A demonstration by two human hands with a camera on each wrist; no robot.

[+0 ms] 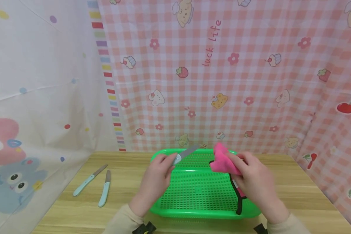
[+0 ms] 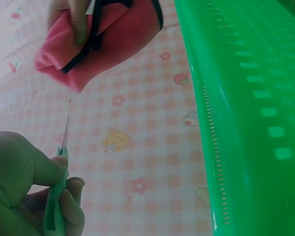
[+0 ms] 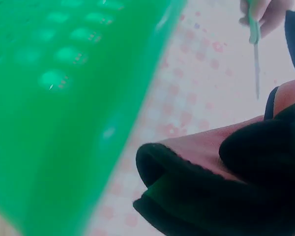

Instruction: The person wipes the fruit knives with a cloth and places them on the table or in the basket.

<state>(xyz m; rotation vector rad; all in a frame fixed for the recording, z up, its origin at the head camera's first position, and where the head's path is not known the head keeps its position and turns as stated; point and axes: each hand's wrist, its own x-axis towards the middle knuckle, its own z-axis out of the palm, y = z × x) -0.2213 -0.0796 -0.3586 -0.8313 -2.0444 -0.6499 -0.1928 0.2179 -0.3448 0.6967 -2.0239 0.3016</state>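
Note:
My left hand [image 1: 155, 178] grips a small knife [image 1: 188, 151] by its light blue handle, with the blade angled up and to the right over the green basket. In the left wrist view the thumb presses along the handle of the knife [image 2: 55, 196]. My right hand [image 1: 257, 175] pinches a bunched pink cloth [image 1: 222, 161] with black edging, and part of it hangs down over the basket's right side. A gap separates the blade tip from the cloth. Folds and black trim of the cloth [image 3: 201, 142] fill the lower right of the right wrist view.
A green perforated plastic basket [image 1: 199, 214] stands on the wooden table [image 1: 298, 195] beneath both hands. Two more knives, one farther left [image 1: 84, 185] and one nearer the basket [image 1: 104, 192], lie on the left of the table. Patterned curtains [image 1: 193, 81] enclose the back and sides.

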